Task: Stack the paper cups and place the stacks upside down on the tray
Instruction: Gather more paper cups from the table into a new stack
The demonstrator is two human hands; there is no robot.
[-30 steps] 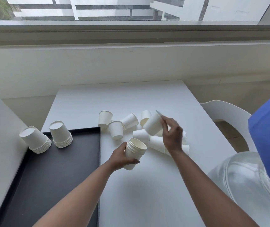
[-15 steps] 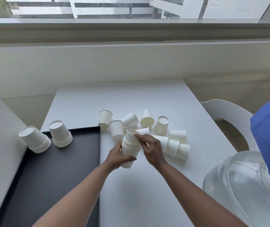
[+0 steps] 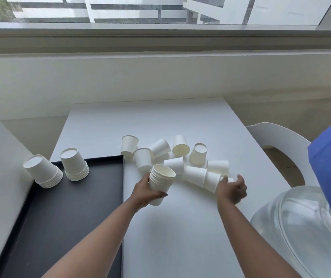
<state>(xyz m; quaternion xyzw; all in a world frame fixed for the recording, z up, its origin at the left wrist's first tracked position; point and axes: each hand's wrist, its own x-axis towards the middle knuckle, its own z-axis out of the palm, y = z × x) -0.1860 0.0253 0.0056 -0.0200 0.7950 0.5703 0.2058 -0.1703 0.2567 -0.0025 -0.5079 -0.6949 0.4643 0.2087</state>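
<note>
Cups (image 3: pixel 195 173) lie scattered white on the table (image 3: pixel 180 227), most tipped over. Left hand (image 3: pixel 143 192) grips a mouth-up stack (image 3: pixel 160 182) beside the tray (image 3: pixel 60 217); right hand (image 3: pixel 231 189), blurred, curls at one cup, grip unclear.

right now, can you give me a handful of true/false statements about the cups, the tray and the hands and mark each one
1. Two upside-down cup stacks sit at the far end of the black tray. True: one stack is at the far left corner and the other stack is just right of it.
2. The left hand holds a single cup. False: it grips a nested stack of several cups, mouth up.
3. The right hand is over the tray. False: it is over the white table, reaching at the nearest loose cups.
4. Loose cups lie scattered on the table to the right of the tray. True.
5. The held stack already rests on the tray. False: it is held beside the tray, over the table.
</note>
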